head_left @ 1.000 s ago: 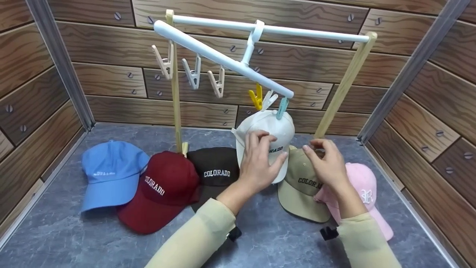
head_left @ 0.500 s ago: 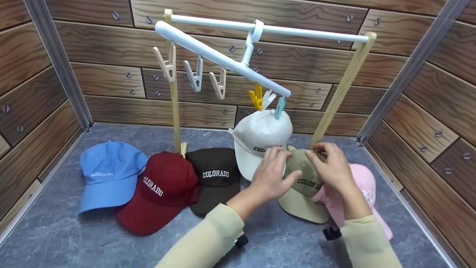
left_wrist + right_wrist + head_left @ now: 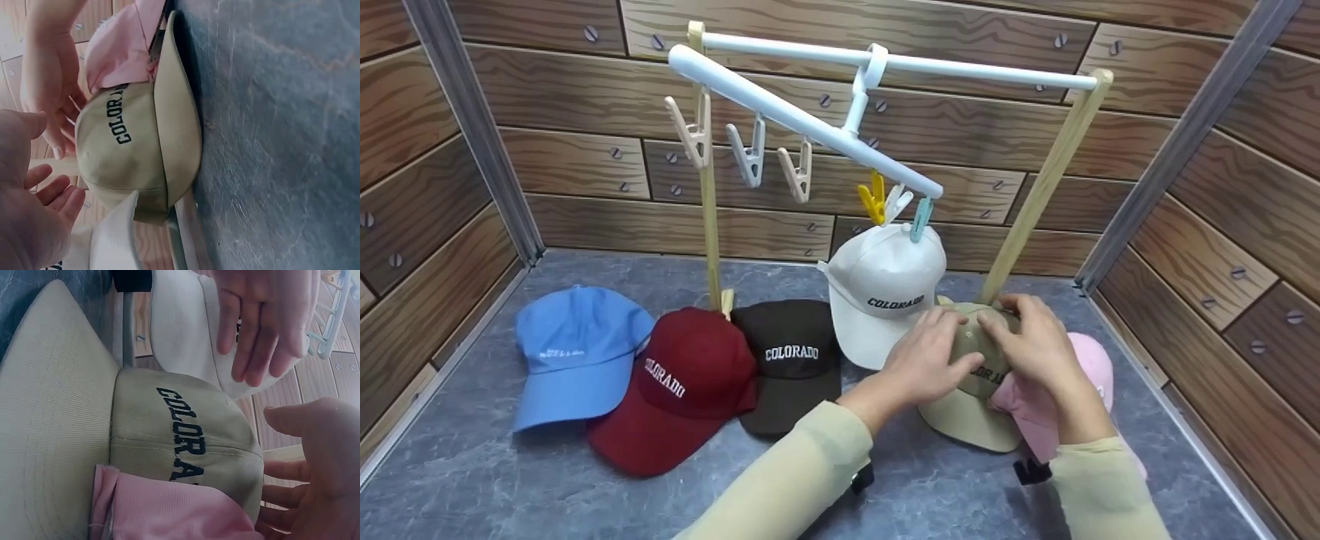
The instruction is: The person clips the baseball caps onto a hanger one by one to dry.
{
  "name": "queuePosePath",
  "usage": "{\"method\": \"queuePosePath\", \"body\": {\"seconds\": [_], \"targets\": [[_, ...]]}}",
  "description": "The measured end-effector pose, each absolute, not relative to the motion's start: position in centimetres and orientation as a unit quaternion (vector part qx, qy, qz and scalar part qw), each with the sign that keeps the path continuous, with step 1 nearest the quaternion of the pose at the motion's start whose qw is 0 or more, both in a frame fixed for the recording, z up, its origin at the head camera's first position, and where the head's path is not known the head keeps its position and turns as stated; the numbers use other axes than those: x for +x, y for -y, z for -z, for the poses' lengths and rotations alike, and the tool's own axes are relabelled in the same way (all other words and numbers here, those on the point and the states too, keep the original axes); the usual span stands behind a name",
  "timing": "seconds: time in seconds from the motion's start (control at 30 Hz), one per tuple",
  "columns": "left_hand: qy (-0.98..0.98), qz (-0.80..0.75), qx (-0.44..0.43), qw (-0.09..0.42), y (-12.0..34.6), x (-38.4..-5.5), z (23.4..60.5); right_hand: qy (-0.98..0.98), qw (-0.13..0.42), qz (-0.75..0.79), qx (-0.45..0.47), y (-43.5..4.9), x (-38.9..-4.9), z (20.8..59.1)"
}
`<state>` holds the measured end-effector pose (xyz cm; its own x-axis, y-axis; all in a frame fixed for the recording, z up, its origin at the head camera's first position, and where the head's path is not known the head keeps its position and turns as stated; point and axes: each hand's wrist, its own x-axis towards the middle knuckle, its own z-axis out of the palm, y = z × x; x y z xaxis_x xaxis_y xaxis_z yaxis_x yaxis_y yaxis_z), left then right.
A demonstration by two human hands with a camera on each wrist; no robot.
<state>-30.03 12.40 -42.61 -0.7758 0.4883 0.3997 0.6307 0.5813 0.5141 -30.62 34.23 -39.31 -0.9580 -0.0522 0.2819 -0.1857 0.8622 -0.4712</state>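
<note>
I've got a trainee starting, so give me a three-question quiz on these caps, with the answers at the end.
1. Which cap is clipped to the hanger?
2. True or false: in the head view, the blue cap sits at the far right.
3. Fill in: the fingers of the right hand are beside the crown of the ____.

Key:
1. The white cap.
2. False; that is the pink cap.
3. khaki cap.

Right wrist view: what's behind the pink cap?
Part of the khaki cap: its crown, brim and lettering as far as COLORA show past the pink cap. The end of the lettering and the side of the crown there are covered.
</note>
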Motion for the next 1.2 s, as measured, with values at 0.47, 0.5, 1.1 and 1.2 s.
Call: {"method": "queuePosePath", "body": {"seconds": [0.47, 0.5, 1.1, 1.2], "targets": [[0.890, 0.322, -0.308, 0.091, -13.1, -31.2, 43.4, 0.969, 0.110, -0.213, 0.056, -35.0, -30.7, 39.6], [0.891, 0.320, -0.308, 0.091, -13.1, -31.3, 43.4, 0.970, 0.109, -0.211, 0.056, -35.1, -30.7, 39.6], [0.907, 0.286, -0.298, 0.074, -14.6, -32.1, 42.5, 0.977, 0.093, -0.184, 0.049, -35.7, -30.9, 39.7], [0.911, 0.278, -0.294, 0.075, -14.9, -32.3, 42.5, 0.978, 0.086, -0.183, 0.046, -35.8, -30.9, 39.8]]}}
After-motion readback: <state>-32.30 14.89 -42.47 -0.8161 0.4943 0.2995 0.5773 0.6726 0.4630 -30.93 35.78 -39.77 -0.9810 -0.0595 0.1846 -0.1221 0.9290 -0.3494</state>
